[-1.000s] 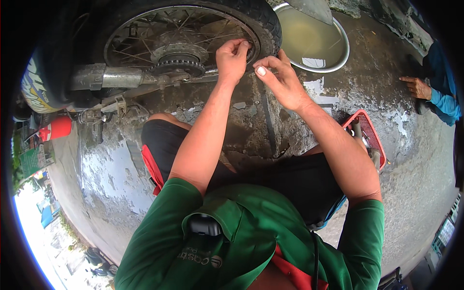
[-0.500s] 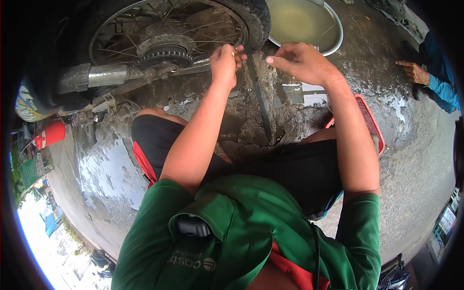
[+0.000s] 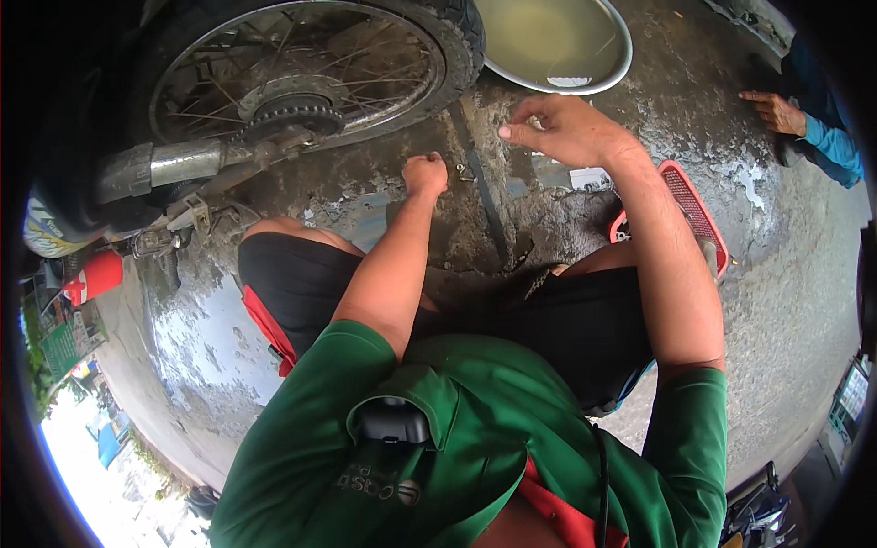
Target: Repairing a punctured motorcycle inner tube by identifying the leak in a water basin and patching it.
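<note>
Just below the rear wheel [image 3: 457, 55] of a motorbike, with its spokes and sprocket [image 3: 283, 119], my left hand [image 3: 424, 173] is closed low over the wet floor. Its fingertips are hidden, so what it holds, if anything, I cannot make out. A small metal piece [image 3: 461, 170] lies on the floor just right of it. My right hand [image 3: 553, 128] hangs in the air below a metal basin [image 3: 623, 57] of cloudy water, fingers loosely curved and apart, holding nothing that I can see.
A red perforated basket [image 3: 687, 205] with metal items stands by my right leg. A co-worker's hand [image 3: 776, 114] with a blue sleeve is at the right. The bike's metal swingarm [image 3: 160, 166] runs leftward. A red container [image 3: 96, 277] sits at the far left.
My left hand has dropped from the wheel rim toward the floor and closed. My right hand has moved right, away from the tyre. The wheel and basin sit higher and farther left in view.
</note>
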Demonstrator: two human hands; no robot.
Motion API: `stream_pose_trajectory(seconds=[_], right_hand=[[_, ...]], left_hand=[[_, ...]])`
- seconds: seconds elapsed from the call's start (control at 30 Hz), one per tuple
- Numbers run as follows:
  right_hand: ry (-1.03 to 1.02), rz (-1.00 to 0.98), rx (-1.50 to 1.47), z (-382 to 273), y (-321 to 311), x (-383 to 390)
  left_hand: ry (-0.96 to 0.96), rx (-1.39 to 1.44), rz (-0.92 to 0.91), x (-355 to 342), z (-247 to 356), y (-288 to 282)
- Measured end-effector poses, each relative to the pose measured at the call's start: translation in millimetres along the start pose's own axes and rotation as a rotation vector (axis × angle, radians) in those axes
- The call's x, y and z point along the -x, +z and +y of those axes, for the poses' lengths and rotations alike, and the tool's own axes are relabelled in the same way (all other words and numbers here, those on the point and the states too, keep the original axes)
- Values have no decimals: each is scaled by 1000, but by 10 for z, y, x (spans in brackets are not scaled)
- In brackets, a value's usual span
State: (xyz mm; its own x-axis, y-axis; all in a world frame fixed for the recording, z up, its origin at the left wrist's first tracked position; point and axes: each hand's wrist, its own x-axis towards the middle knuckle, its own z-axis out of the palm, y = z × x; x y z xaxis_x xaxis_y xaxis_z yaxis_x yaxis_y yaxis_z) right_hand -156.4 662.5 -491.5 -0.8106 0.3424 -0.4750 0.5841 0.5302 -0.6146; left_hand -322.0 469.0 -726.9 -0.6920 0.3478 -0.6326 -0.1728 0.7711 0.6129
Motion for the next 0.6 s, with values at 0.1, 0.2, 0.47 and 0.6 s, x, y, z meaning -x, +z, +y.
stream_pose_trajectory(seconds=[0.1,0.2,0.47,0.6], right_hand=[[-70,33,-11,42,106,-149],[-104,328,-35,147,389,-432],[-389,1092,-489,-717,160,-991],[-419,1111,-185,-1318,-112,-1067]], left_hand=[[-76,101,-9,93,178,-291],[11,214,-353,476,710,-371],[915,777,196,1496,1941,-1269],[1145,892,140,1203,2283,-1714]])
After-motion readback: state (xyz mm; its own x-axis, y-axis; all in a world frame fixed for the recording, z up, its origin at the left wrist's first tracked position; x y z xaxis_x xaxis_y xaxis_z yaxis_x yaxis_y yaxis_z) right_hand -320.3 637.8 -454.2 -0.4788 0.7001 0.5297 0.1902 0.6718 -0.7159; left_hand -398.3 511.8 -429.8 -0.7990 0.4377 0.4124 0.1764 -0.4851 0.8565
